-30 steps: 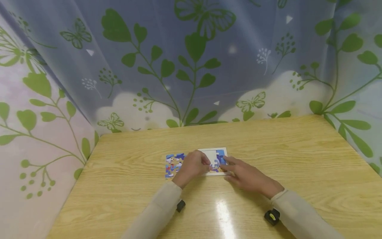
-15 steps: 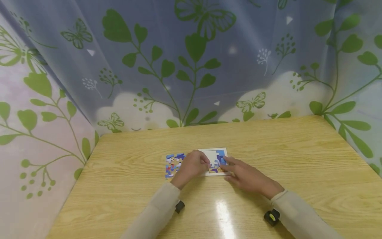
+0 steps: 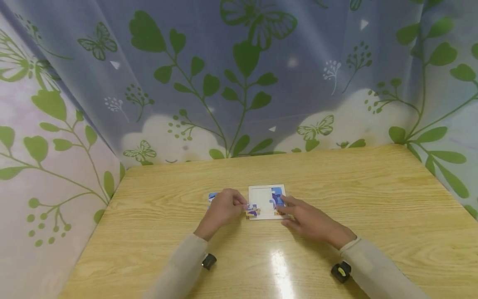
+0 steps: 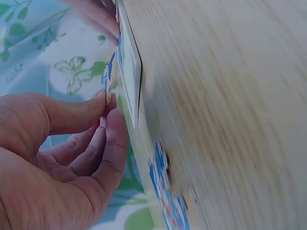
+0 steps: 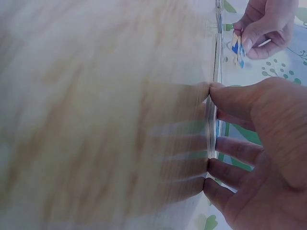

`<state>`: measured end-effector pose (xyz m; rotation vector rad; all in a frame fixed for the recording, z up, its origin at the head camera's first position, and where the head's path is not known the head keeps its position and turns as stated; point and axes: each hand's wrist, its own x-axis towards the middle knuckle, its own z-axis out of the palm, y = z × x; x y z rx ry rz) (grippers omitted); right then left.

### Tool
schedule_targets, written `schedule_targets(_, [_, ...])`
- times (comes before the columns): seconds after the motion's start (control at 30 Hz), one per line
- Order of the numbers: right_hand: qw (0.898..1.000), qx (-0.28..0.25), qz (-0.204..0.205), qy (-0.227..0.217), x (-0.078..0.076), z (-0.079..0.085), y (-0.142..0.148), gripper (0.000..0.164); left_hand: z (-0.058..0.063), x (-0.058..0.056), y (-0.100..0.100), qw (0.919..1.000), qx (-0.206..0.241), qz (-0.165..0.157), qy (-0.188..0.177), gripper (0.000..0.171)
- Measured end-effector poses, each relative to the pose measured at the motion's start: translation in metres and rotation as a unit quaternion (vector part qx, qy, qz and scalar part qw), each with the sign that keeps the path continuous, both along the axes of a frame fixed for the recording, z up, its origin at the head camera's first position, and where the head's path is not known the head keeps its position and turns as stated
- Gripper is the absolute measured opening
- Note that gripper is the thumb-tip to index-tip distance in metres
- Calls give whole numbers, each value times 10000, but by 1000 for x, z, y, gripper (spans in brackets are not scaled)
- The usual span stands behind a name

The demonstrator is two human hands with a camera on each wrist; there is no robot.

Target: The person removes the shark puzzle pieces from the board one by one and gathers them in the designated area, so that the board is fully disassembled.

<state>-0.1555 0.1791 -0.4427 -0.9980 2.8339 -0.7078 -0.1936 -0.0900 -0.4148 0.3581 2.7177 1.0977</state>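
Head view: at centre frame, a puzzle section (image 3: 253,211) was pinched by the left hand (image 3: 223,207), over the lower-left corner of the tray (image 3: 261,195). Its right edge was touched by the right hand (image 3: 308,220), fingers extended. Placement was apparently in hand; alignment was called for.

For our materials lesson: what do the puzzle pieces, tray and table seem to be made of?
Pieces: probably thick card or thin wood, smooth; printed faces and thin, paler edges suggest this.
Tray: likely stiff card or board, smooth; it looks thin, flat and white-rimmed.
Table: wood or wood-effect laminate, fairly glossy; grain shows, with a bright reflected streak.
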Motion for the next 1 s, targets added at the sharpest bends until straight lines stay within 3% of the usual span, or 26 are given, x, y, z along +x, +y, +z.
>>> schedule_targets(0.47, [9999,-68,35,-88,0,0,1,39,-4,5,-34,9992,-155,354,-41,4])
schedule_targets(0.63, [9999,-82,31,-115,0,-1,2,38,-4,10,-42,9991,-232,340,78,5])
schedule_targets(1.0, [9999,-54,-13,-102,0,0,1,39,-6,16,-54,9982,-439,414,-23,6])
